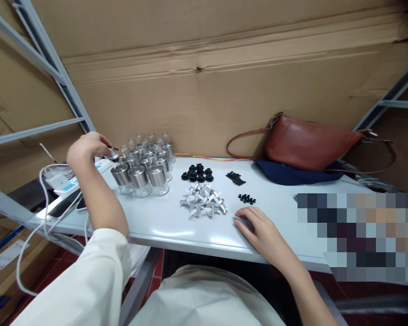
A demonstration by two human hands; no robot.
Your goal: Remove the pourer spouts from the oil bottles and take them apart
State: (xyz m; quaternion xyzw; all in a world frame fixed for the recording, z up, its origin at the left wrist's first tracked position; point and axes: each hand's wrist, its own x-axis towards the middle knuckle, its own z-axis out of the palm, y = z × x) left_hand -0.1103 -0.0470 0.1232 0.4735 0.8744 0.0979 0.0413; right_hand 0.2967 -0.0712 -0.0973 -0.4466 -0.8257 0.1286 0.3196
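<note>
My left hand [90, 147] is over the left end of the table, its fingers closed on a silver cap with a black lever [113, 155]. That cap is at the top of the front-left bottle of a cluster; whether it is seated there I cannot tell. The glass bottles [139, 177] have steel sleeves and stand upright in rows. My right hand [260, 228] lies near the front edge, fingers loosely bent and apart, holding nothing. Beside it are a pile of silver flanged stems [204, 200] and small black plugs [247, 198]. Round black caps [197, 174] and black strips [236, 178] lie behind.
A brown leather bag [305, 142] sits on dark blue cloth [294, 174] at the back right. Power strips [66, 186] and white cables crowd the left end. Cardboard [204, 104] rises behind the white table [176, 226]. A blurred patch covers the right end.
</note>
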